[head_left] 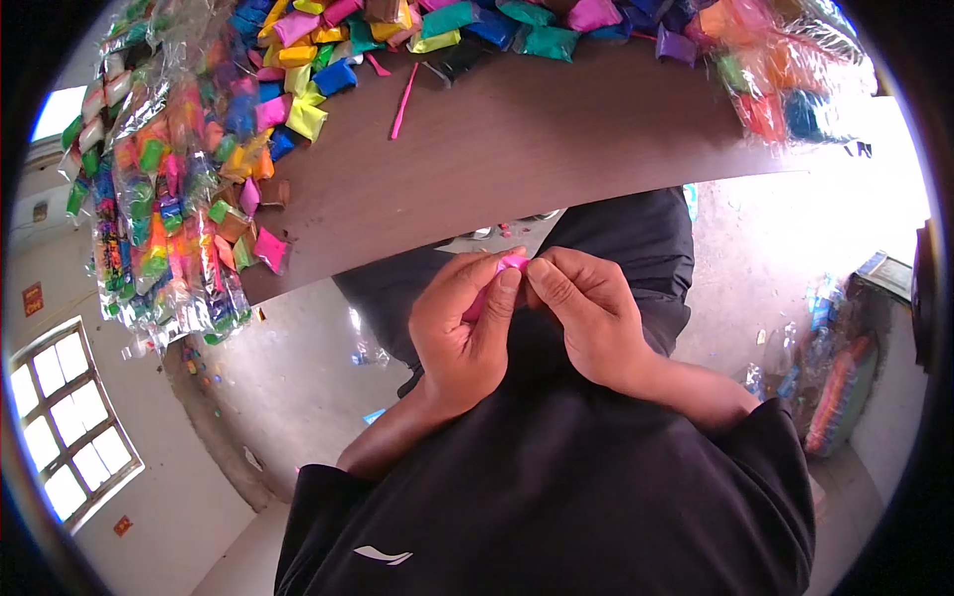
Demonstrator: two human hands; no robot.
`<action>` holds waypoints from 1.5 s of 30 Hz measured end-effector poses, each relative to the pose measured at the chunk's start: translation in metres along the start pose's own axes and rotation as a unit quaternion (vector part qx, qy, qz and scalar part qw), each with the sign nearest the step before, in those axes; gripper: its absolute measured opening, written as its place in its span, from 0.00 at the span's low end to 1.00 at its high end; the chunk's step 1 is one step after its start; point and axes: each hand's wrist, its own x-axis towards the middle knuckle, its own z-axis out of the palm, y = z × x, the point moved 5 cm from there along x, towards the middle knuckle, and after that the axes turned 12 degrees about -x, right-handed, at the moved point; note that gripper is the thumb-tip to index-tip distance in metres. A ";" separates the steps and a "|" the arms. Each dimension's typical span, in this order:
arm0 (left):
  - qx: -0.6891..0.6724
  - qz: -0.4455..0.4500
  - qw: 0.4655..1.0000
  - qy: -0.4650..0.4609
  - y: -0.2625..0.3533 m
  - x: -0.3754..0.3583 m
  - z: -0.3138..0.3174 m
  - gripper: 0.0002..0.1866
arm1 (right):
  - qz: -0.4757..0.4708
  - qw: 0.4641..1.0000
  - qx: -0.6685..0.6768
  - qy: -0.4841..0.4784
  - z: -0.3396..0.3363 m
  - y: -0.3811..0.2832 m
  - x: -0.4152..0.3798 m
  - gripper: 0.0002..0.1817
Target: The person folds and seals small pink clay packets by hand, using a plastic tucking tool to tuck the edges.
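Note:
Both hands are held together in front of my black shirt, just off the near edge of the table. My left hand (462,323) is closed around a small pink packet (479,302), mostly hidden by the fingers. At the packet's top end, my right hand (594,313) pinches with thumb and forefinger, touching the left fingertips. A thin pink strip (403,101) lies on the brown table (477,159), beyond my hands. Behind it is a heap of small coloured packets (452,18), in yellow, blue, green and pink.
Clear plastic bags of coloured packets (159,199) cover the table's left end and hang over its edge. Another filled bag (785,70) sits at the far right. On the floor to the right are plastic-wrapped goods (835,397). A barred window (75,422) is at the left.

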 end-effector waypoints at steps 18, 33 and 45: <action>-0.025 -0.048 0.998 -0.034 -0.016 -0.006 -0.001 0.06 | -0.077 0.982 -0.167 0.037 -0.016 -0.001 0.013 0.06; -0.310 -0.270 0.911 0.042 -0.039 -0.009 -0.006 0.13 | -0.101 0.988 -0.063 0.103 -0.083 0.010 0.040 0.13; -0.314 -0.256 0.914 0.024 -0.040 -0.003 -0.003 0.18 | -0.016 0.992 -0.122 0.003 -0.028 0.024 0.025 0.06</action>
